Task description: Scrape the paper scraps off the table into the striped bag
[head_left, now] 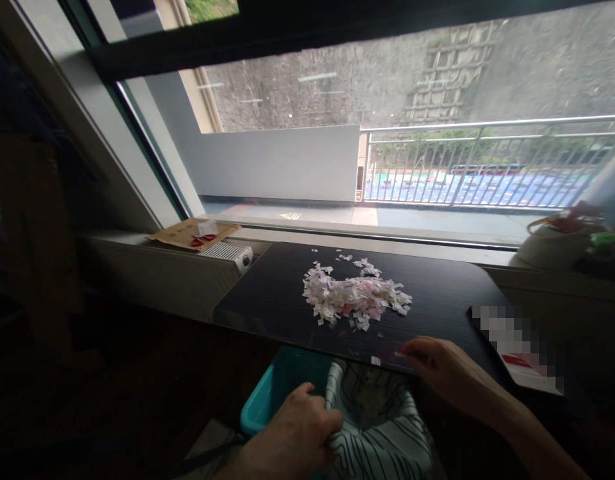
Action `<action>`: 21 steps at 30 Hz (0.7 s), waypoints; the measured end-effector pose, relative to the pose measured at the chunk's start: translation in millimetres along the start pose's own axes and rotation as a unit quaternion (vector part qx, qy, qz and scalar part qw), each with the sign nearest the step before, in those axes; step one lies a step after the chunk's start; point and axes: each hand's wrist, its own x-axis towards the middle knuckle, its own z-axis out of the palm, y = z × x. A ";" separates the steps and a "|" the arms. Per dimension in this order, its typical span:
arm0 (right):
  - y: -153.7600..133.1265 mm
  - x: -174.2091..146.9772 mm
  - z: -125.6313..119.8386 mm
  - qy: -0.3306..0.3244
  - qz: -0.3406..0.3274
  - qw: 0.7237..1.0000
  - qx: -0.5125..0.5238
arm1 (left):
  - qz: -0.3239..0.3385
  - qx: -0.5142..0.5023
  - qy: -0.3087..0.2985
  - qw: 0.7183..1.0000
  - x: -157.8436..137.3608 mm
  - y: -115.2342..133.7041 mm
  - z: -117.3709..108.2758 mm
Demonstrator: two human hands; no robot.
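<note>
A heap of small white and pink paper scraps point(356, 298) lies on the dark table point(267, 300) by the window. Below the table's near edge, a striped white bag point(382, 427) lines a teal bin point(267, 400). My left hand point(294, 433) grips the left rim of that bag. At the table's near edge my right hand point(440, 373) rests, its fingers on a thin flat translucent piece point(393, 355); whether it grips that piece I cannot tell. One paper scrap point(375, 361) lies at the edge beside it.
A white heater point(227, 253) and a brown envelope point(190, 233) sit at the back left on the sill. A white pot with a plant point(552, 243) stands at the back right. A dark device with papers point(517, 347) lies on the table's right. The floor at left is dark.
</note>
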 end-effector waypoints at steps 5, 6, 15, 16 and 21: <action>-2.1 -4.2 1.1 0.020 -0.003 1.000 0.000 | -0.005 -0.010 0.006 1.000 -0.8 1.7 -2.7; -2.7 -4.1 1.7 0.021 -0.005 1.000 -0.001 | -0.004 -0.006 0.006 1.000 -0.9 2.0 -2.8; -2.7 -9.0 2.9 0.005 -0.020 1.000 0.002 | 0.001 -0.009 0.016 1.000 -1.5 2.1 -3.0; -2.2 -9.1 2.8 0.001 -0.025 1.000 0.002 | 0.001 -0.008 0.016 1.000 -1.5 2.3 -3.7; 1.2 -8.1 3.3 -0.015 -0.049 0.999 0.004 | 0.017 -0.003 0.029 0.999 -2.3 1.5 -7.9</action>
